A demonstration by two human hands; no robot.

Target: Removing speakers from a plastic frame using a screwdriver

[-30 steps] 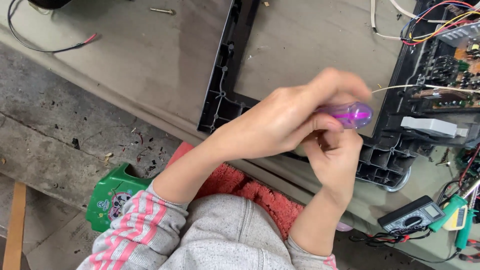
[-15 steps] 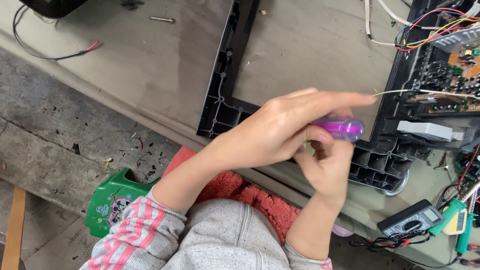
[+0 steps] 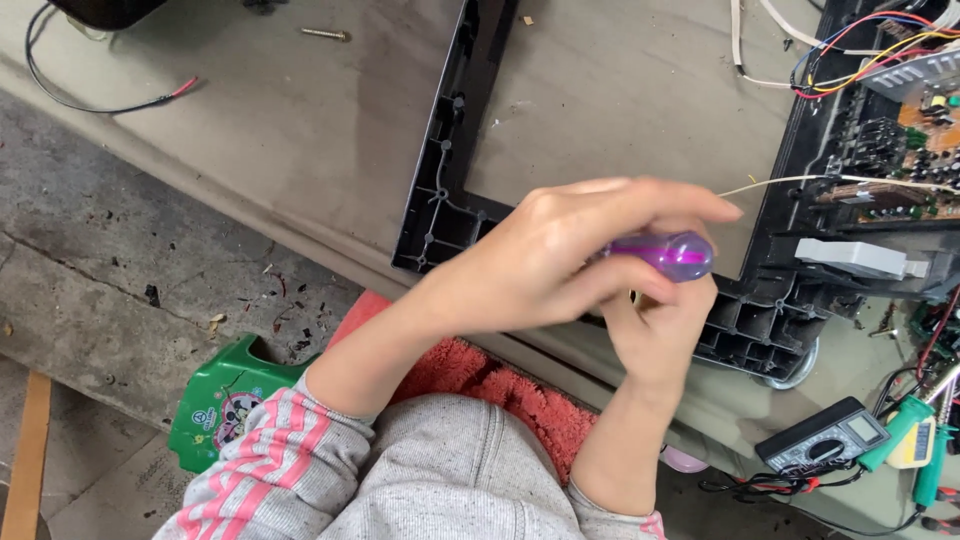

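Screwdriver handle, purple and see-through, sits pinched under the fingertips of the left hand, and compared with half a second ago it lies a little more level, with its rounded butt end poking out farther past the thumb side; a second ago the left fingers curled more tightly over it, whereas they now stretch out long and flat, the forefinger reaching beyond the handle toward a thin pale wire. Both hands have kept almost the same spot over the near bar of the black plastic frame. Glossy violet plastic with a bright highlight along its top makes up the handle, which is barrel shaped and blunt at the visible end; its shaft and tip are hidden beneath the fingers. Below it the right hand is clenched upward around the lower part of the tool, fingers closed, though what exactly they grip is covered by the left hand. Just beyond the fingertips lies the grey workbench seen through the frame opening. Off to the forefinger side sits an open circuit board with coloured wires, and nearer the wrist of the right hand a black multimeter rests beside green-handled tools
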